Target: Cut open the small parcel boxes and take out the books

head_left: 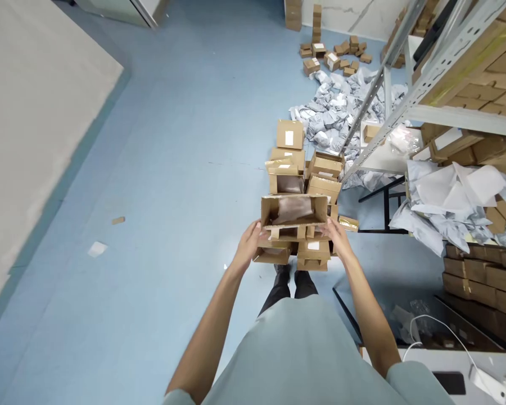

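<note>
An open-topped cardboard box (274, 221) is held between my two hands, over a group of other boxes at my feet. Something pale, like clear wrap or a bag, lies inside it. My left hand (250, 239) grips the box's left end, and my right hand (336, 235) grips its right end. Under and around it stand several cardboard boxes, some with flaps open and white labels, such as the labelled box (314, 247) just below and the box (290, 135) at the far end of the group. The undersides of my fingers are partly hidden.
A metal shelving rack (425, 84) with cartons rises on the right. Grey-white mailing bags (333, 115) are heaped on the floor ahead, small boxes (331, 61) behind them. More bags (455, 197) lie on a surface at right. A white wall or panel (37, 112) stands left.
</note>
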Demonstrator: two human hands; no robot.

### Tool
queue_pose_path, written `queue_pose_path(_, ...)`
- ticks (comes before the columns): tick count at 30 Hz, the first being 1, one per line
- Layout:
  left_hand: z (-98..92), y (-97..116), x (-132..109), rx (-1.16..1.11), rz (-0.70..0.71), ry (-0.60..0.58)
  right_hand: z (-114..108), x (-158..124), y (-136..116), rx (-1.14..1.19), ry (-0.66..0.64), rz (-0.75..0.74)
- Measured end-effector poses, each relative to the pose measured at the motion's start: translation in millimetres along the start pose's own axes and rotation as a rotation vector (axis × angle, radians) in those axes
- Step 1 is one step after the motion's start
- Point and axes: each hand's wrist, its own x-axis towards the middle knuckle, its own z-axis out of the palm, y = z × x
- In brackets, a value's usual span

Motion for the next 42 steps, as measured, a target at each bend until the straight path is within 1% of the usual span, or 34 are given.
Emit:
queue_pose_path(4,-2.6,65.6,80.3,-0.05,0.11,0.005,23.8,82.5,-41.4,-0.02,0.014,-0.12)
queue_pose_path(6,-7.8,92.6,118.5,-0.056,0.142,0.022,37.3,122.7,-59.8,-0.01,0.0,-0.164)
queue_pose_path(7,-11.3,102.9,135.5,-0.052,0.153,0.035,43.5,140.7,-67.0,-0.002,-0.009,-0.174)
queue_pose_path(9,-19.4,114.7,161.6,-0.023,0.16,0.085,52.9,168.3,-74.7,-0.024,0.017,-0.124)
queue_pose_path(10,-23.8,115.2,169.6,-0.003,0.153,0.116,55.7,176.6,-74.3,-0.05,0.044,-0.081)
queue_pose_path(12,-32.7,104.6,173.2,0.04,0.13,0.167,57.1,180.1,-64.9,-0.102,0.09,0.0)
queue_pose_path(13,-36.9,93.6,168.5,0.061,0.114,0.181,55.9,175.3,-56.4,-0.12,0.098,0.028)
queue_pose_path(15,-43.8,62.5,148.0,0.101,0.073,0.186,51.0,154.8,-34.2,-0.132,0.082,0.064)
queue_pose_path(19,-48.0,-15.3,80.7,0.164,-0.077,0.177,37.7,94.7,11.4,-0.143,0.051,0.142)
queue_pose_path(21,-45.1,-50.7,46.4,0.177,-0.14,0.148,32.2,68.1,27.4,-0.143,0.054,0.166)
queue_pose_path(23,-39.1,-79.1,17.6,0.184,-0.176,0.114,28.1,48.0,37.3,-0.139,0.055,0.175)
queue_pose_path(26,-26.7,-107.2,-12.6,0.186,-0.173,0.081,24.5,28.4,42.9,-0.128,0.041,0.161)
queue_pose_path(28,-18.3,-117.5,-25.2,0.181,-0.141,0.066,24.2,19.3,43.0,-0.116,0.02,0.136)
queue_pose_path(31,-10.5,-124.0,-37.0,0.174,-0.079,0.056,27.2,6.1,41.0,-0.097,-0.023,0.094)
queue_pose_path(35,-13.3,-123.1,-50.6,0.181,0.009,0.047,34.3,-21.3,37.5,-0.069,-0.074,0.044)
queue_pose_path(38,-19.7,-119.5,-64.9,0.162,0.087,0.027,36.2,-56.3,35.1,-0.039,-0.117,-0.019)
queue_pose_path(40,-22.2,-116.8,-76.3,0.136,0.135,0.001,34.0,-87.8,34.9,-0.018,-0.117,-0.055)
queue_pose_path(42,-22.2,-115.0,-88.8,0.118,0.175,-0.051,29.4,-125.4,37.3,0.003,-0.099,-0.068)
